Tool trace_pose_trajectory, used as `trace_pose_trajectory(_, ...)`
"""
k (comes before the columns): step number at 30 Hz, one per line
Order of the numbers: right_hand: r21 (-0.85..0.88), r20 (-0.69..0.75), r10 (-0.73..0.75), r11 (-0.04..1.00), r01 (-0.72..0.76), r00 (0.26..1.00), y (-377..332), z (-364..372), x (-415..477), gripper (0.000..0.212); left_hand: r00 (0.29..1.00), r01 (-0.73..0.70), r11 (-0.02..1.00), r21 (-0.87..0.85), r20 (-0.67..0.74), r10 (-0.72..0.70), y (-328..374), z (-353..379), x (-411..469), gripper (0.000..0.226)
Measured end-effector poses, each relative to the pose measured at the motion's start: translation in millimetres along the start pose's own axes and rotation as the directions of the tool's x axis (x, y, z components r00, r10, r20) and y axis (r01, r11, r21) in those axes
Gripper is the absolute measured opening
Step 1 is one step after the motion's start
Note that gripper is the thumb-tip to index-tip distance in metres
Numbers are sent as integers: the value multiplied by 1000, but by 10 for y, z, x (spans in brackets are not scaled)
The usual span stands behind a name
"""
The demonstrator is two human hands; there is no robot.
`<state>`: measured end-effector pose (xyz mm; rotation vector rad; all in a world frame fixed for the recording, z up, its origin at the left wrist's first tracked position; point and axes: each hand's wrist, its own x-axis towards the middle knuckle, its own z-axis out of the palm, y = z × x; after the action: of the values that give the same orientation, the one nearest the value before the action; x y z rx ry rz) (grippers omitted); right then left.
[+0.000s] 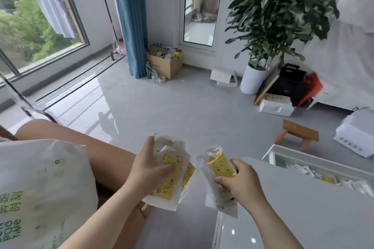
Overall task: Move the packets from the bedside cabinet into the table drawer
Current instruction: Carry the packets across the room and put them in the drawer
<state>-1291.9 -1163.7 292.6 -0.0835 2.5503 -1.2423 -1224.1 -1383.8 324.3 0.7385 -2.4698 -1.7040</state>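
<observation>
Now the left hand grips a fan of yellow-and-white plastic packets; the right hand grips another such packet beside the open white drawer.

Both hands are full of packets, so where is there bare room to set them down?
The grey table top between the right hand and the open drawer is bare. The drawer's right part is crowded with packets; its left end looks emptier, though blurred.
</observation>
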Motion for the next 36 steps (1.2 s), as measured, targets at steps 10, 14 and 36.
trace_pose_trajectory(10,68,-178,180,983,-170,967,95,-205,1286,16,967,-123,980,159,241,82,529,574,1621,42)
trace_pose_trajectory(14,129,-239,258,964,-233,936,-11,-236,1800,14,936,-171,966,196,338,97,738,656,2342,41)
trace_pose_trajectory(36,410,-452,581,809,-422,677,575,-1635,4018,11,691,-433,856,283,714,114,2156,3045,4993,48)
